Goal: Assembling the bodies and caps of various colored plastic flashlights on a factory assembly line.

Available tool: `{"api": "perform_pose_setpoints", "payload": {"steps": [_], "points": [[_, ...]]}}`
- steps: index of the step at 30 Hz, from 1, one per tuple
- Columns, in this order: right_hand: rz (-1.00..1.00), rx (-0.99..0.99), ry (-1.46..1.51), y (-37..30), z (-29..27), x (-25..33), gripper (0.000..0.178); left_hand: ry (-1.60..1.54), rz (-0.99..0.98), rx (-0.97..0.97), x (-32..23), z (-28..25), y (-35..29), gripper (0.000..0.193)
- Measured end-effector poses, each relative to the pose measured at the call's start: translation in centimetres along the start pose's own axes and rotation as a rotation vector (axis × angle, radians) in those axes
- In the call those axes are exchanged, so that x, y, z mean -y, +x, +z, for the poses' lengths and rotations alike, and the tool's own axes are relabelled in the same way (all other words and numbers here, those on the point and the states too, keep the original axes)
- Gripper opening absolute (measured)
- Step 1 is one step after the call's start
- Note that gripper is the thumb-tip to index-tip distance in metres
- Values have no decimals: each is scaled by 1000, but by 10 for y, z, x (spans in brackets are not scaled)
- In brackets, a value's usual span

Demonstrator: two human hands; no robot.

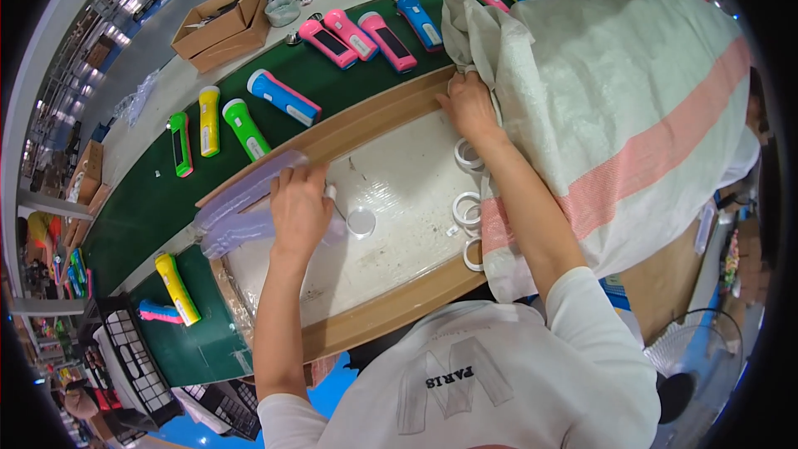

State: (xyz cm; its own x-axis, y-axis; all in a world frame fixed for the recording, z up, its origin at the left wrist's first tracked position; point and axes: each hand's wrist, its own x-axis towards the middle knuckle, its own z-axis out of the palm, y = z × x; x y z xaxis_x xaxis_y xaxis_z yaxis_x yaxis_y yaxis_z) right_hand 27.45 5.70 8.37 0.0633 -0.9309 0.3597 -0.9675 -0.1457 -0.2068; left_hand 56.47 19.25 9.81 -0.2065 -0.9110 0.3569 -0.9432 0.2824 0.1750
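My left hand is over the left part of a shallow cardboard-edged tray, its fingers curled down beside purplish translucent plastic pieces. A bit of something white shows at its fingertips; what the fingers hold is hidden. At the tray's far right corner, my right hand is closed on the edge of a big white woven sack with a pink stripe. The sack bulges to the right and overlaps the tray's right end. Several white rings lie along that end, and a clear round piece lies mid-tray.
Beyond the tray, a green conveyor belt carries several colourful flashlights, including a blue one and a yellow one. An open cardboard box stands behind it. At lower left is a black crate; at lower right, a fan.
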Motion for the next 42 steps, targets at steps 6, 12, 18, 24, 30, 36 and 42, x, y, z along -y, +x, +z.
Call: {"api": "perform_pose_setpoints", "payload": {"steps": [6,12,18,24,30,36,42], "points": [[-207,44,-331,-5,1,-5,15,51,62,151,9,24,-5,36],[-473,214,541,-24,-60,45,17,-239,16,58,14,7,3,30],[-402,121,660,-49,-51,51,42,-1263,-269,-235,-42,-2,51,32],[-343,33,774,-43,-55,34,62,-735,162,-187,-86,17,103,33],[-205,-20,882,-32,-62,7,65,-819,288,-86,-95,34,186,16],[-100,-26,1070,-28,-54,6,65,-232,101,135,-105,127,320,30],[-21,23,1252,-25,-49,5,67,30,99,252,-103,188,340,33]]}}
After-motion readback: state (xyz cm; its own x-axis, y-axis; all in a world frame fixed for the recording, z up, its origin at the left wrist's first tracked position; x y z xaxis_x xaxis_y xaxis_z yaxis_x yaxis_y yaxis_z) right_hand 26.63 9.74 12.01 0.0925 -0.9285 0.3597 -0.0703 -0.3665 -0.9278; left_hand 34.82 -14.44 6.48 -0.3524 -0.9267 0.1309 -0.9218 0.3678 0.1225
